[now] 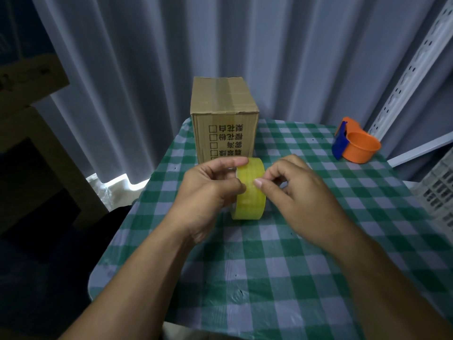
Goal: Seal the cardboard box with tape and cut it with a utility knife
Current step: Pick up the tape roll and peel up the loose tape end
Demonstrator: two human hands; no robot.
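Observation:
A brown cardboard box [224, 119] stands upright at the table's far edge, printed characters on its near face and a strip of clear tape along its top seam. In front of it I hold a yellowish roll of tape [250, 192] on edge, its bottom near the cloth. My left hand [210, 190] grips the roll from the left, thumb and fingers around its rim. My right hand [294, 190] is at the roll's right side, its thumb tip pressed on the outer tape surface and the fingers curled behind. No utility knife is visible.
A green and white checked cloth [306, 253] covers the small table. An orange tape dispenser with a blue blade guard [355, 143] sits at the far right. Grey curtains hang behind, a white metal rack post [411, 69] and a white crate [438, 192] stand right, dark furniture left.

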